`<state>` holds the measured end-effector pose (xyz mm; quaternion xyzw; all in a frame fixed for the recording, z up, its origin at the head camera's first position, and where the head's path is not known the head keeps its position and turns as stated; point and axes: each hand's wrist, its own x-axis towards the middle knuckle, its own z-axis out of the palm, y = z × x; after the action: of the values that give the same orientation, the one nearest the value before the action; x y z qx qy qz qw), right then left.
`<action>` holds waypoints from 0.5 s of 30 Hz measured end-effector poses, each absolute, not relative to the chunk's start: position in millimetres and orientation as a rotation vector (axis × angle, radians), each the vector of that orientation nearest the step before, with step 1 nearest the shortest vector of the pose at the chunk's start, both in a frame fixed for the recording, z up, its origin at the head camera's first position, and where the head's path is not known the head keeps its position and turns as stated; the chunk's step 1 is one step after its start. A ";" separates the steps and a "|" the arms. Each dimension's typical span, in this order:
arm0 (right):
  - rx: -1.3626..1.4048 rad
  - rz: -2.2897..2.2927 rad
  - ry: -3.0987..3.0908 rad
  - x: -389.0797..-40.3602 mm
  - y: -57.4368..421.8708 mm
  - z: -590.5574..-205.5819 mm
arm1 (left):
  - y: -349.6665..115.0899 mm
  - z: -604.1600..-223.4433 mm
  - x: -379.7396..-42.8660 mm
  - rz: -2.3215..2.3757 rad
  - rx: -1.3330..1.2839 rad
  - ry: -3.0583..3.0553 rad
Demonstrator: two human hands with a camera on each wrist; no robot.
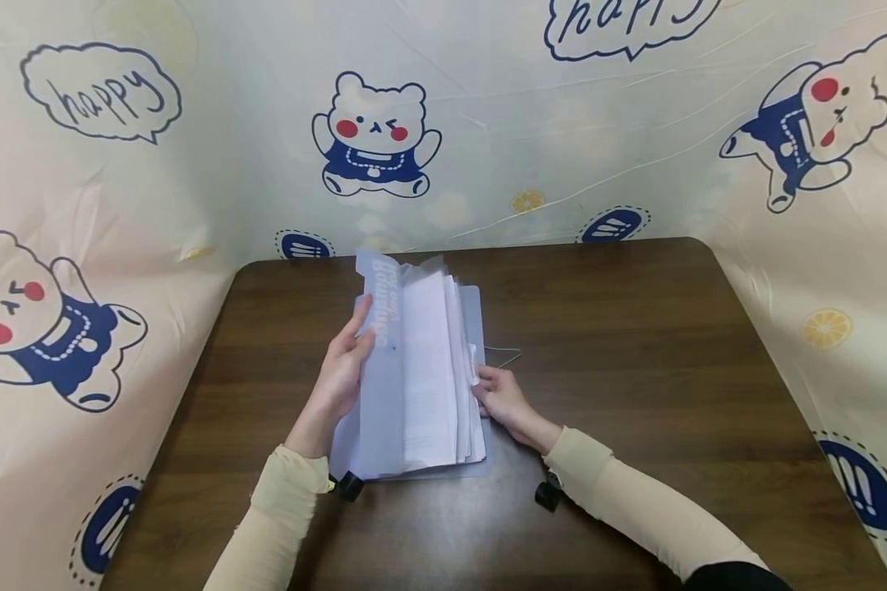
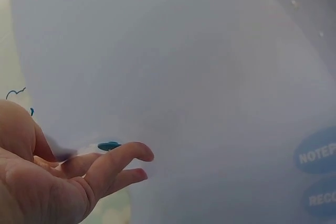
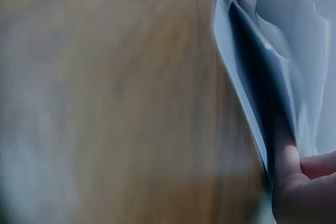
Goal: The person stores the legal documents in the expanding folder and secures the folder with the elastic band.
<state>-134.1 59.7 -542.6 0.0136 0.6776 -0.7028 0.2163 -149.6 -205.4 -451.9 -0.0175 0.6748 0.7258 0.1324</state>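
A light blue plastic document folder (image 1: 381,402) stands spread apart on the table, its front flap lifted. My left hand (image 1: 340,373) grips that flap at its left edge, thumb on the front. In the left wrist view, the flap shows a small teal button (image 2: 108,146) beside the fingers. White papers (image 1: 427,369) in several layers fill the folder. At their right edge, my right hand (image 1: 504,400) pinches the layers beside a small white tab (image 1: 475,361). The right wrist view shows a finger (image 3: 286,158) reaching between the back cover and the inner layers.
The folder rests on a dark brown wooden table (image 1: 621,328). A thin looped cord (image 1: 506,353) sticks out from the folder's right side. A pale cloth (image 1: 503,115) printed with cartoon bears rises behind and on both sides of the table.
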 end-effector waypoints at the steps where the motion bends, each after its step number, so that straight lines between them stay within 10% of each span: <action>1: 0.031 -1.930 1.922 -134.8 61.2 -542.0 | -204.6 -452.5 -149.9 2.102 -0.047 1.961; 15: -0.206 -1.798 2.548 -156.1 104.8 -529.0 | -178.4 -466.8 -149.3 1.897 -0.010 2.293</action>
<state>-156.1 104.8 -529.0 -0.0658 0.8154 -0.5751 0.0081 -149.3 -178.4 -466.8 -0.0034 0.7678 0.6353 0.0825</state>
